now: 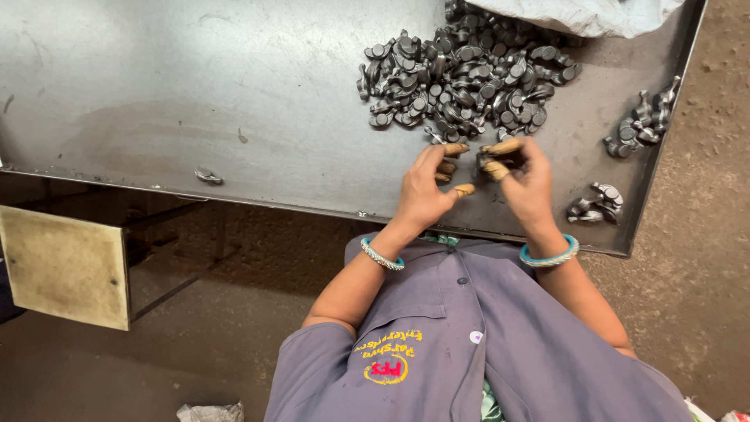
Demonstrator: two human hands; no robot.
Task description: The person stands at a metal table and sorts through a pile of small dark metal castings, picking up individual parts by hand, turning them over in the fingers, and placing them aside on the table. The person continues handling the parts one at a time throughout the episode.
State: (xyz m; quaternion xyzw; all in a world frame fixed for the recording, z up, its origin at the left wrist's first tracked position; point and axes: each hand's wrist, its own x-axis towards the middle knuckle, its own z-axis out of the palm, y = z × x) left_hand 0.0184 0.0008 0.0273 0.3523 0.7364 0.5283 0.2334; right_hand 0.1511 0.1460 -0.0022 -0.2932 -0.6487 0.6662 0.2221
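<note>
- Far left, below the counter edge: flat tan panel [66,266] on a dark frame, standing on the dirt floor [195,344].
- Counter [156,86]: grey sheet-metal tray with a low raised rim on the near and right sides. Left half holds only one stray metal part [208,175], near the front rim.
- Centre-top: big pile of small dark grey metal parts [469,74], loose on the tray, heaped, not sorted.
- Left hand [426,187]: just in front of the pile, fingers curled, tan finger caps on the tips. Thumb and fingers are closed toward the right hand; can't tell whether it grips a part of its own.
- Right hand [525,181]: touching or almost touching the left, also with capped fingertips, fingers pinched around a small dark part [486,160] held just above the tray at the pile's near edge.
- Both wrists wear light blue bangles [549,255]; grey work shirt [484,344] below.
- Top right: crumpled whitish bag [594,14] lying over the pile's far edge.
- Right side of tray: two small separate groups of the same parts, one by the right rim [642,121], one nearer the front corner [598,203], well apart from the main pile.
</note>
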